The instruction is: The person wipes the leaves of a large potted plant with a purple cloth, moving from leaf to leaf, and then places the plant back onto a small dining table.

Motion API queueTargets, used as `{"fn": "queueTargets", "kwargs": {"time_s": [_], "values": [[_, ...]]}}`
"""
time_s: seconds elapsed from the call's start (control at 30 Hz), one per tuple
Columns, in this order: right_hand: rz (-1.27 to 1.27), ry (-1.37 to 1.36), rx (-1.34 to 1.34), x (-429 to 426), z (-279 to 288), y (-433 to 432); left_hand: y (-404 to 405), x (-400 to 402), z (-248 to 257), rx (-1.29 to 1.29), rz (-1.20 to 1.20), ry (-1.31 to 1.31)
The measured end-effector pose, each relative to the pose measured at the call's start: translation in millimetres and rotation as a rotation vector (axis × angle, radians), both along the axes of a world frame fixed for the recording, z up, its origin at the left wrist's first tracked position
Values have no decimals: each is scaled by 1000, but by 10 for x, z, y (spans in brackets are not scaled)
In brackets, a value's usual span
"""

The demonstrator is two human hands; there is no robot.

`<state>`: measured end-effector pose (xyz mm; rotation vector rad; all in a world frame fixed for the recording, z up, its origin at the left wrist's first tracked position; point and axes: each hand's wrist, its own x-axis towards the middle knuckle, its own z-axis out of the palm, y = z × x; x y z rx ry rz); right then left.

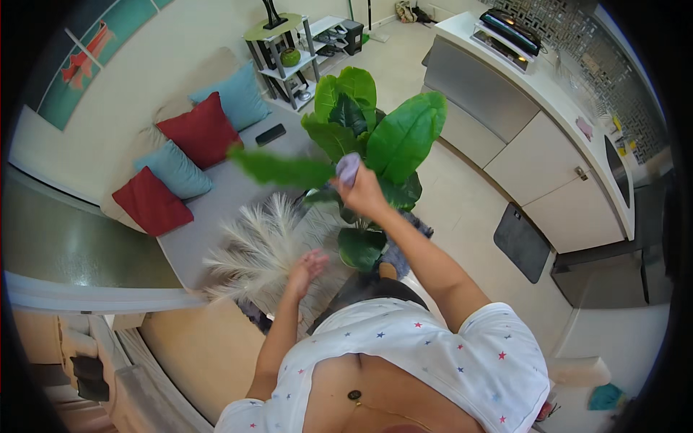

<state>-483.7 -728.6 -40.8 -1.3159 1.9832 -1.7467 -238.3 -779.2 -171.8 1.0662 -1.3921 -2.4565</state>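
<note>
My right hand (364,196) grips a bunched lilac cloth (348,169) at the base of a long green leaf (281,168), which is blurred and points to the left. That leaf belongs to a tall broad-leaved plant (403,138) standing in front of me; its pot is hidden by foliage. Lower down and to the left, my left hand (308,269) is held out with nothing in it, its fingers loosely apart and slightly blurred. Beside it spread pale feathery plumes (260,243), and the hand overlaps their edge in the view; whether it touches them I cannot tell.
A grey sofa (216,216) on the left bears red cushions (203,130), blue cushions (176,168) and a black phone (270,135). Behind the plant stands a shelf unit (287,70) with ornaments. A white kitchen counter (547,92) curves along the right, with a dark mat (521,243) before it.
</note>
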Motion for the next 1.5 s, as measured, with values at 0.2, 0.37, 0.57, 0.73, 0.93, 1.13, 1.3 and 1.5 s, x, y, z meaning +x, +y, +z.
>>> {"fn": "queueTargets", "kwargs": {"time_s": [0.2,0.37,0.57,0.73,0.93,1.13,1.3,1.5], "values": [[235,-98,55,368,-70,495,-339,-529,263,-196,147,-35],[374,-93,107,429,93,713,-672,-1215,363,-307,154,28],[367,-173,112,297,229,766,-577,-2270,232,-772,473,210],[515,-102,106,274,340,645,-524,-2430,-183,-597,290,158],[649,-78,112,15,780,741,-543,-2107,-487,-400,-15,-13],[-227,-120,-416,-1320,1449,1604,-188,-1908,-225,-481,11,-60],[-641,-580,-454,-2859,946,1913,-83,-1406,-52,-545,-66,-150],[-413,-1090,320,-3565,-1315,992,186,-1099,47,-532,-75,25]]}}
